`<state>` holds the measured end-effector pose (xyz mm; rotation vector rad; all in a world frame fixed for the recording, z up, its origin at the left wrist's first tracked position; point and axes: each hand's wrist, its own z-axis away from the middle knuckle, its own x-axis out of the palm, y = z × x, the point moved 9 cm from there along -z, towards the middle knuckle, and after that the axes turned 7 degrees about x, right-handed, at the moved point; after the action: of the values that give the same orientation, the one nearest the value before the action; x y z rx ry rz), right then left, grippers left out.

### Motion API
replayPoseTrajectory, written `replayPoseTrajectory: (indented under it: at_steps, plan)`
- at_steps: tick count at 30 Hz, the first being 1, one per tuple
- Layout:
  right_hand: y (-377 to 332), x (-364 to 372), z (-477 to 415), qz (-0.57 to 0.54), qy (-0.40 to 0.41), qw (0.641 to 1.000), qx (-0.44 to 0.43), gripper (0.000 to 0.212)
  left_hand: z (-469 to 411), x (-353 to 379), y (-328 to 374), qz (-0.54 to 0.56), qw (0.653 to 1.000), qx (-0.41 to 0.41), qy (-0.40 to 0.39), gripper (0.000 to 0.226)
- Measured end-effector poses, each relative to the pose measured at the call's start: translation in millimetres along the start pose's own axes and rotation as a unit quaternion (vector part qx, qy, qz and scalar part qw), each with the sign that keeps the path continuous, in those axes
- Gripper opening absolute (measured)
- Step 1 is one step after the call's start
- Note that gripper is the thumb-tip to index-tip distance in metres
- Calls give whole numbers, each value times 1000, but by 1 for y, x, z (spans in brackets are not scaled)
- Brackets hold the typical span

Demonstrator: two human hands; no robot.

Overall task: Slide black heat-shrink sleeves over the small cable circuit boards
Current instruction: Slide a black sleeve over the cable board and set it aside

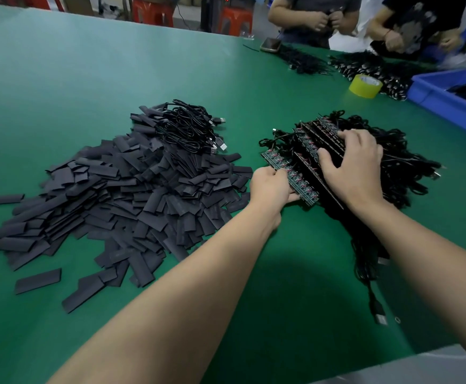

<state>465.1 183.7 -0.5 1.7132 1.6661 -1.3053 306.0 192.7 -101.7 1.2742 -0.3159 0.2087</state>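
Observation:
A big heap of flat black heat-shrink sleeves [121, 200] covers the left half of the green table. To its right lies a stack of small green circuit board strips [303, 159] with black cables [398, 164] trailing off behind. My left hand [269, 187] grips the near edge of the front board strip [299, 184], thumb on top. My right hand [356, 164] rests spread on the stack, its fingers pressing the upper strips. A bundle of finished black USB cables [190, 128] sits at the far end of the sleeve heap.
A yellow tape roll [364, 85] and a blue bin [453, 98] stand at the far right. More cable piles [364, 66] and a phone [270, 45] lie near two other people across the table. A loose USB plug [380, 317] lies near the front edge.

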Motion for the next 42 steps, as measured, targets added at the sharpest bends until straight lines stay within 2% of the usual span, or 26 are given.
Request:
replayPoseTrajectory:
  at_steps: [3, 8, 11, 15, 17, 19, 20, 22, 24, 27, 29, 33, 37, 42]
  plan:
    - [-1, 2, -8, 0, -25, 1000, -4, 55, 1, 3, 2, 16, 1000, -13, -9, 48]
    - [-2, -3, 16, 62, -79, 995, -12, 89, 7, 5, 5, -33, 999, 15, -33, 53]
    - [-11, -8, 30, 99, -88, 990, -40, 93, 6, 5, 2, -66, 997, 28, -37, 59]
    - [-38, -16, 31, 149, -78, 980, -104, 79, 7, 5, 7, -105, 993, 47, -38, 62]
    - [-43, -17, 31, 128, -86, 982, -107, 69, 9, 3, 5, -117, 991, 47, -39, 50]
    - [-41, -31, 20, 90, -51, 991, -91, 61, 13, 0, 3, -120, 991, 55, -39, 31]
    - [-36, -42, 10, 83, -23, 994, -71, 57, 16, -2, 3, -128, 989, 66, -34, 30]
    - [-23, -51, -14, 111, -17, 994, -13, 49, 22, -6, 5, -158, 983, 94, -13, 49]
    - [-15, -44, -30, 143, -75, 987, 12, 42, 33, -12, 10, -168, 977, 131, 9, 51]
    - [-13, -40, -46, 128, -134, 982, 27, 45, 48, -19, 13, -170, 970, 172, 13, 35]
    - [-9, -40, -57, 106, -144, 983, 40, 49, 57, -21, 17, -201, 961, 188, -13, 27]
    - [-5, -22, -66, 156, -177, 971, 39, 37, 72, -26, 34, -258, 936, 226, -80, 18]
    - [-7, -14, -73, 193, -184, 963, 39, 41, 83, -39, 51, -299, 907, 271, -119, 14]
    - [-11, -20, -77, 190, -178, 965, 24, 44, 95, -56, 51, -290, 903, 286, -137, 11]
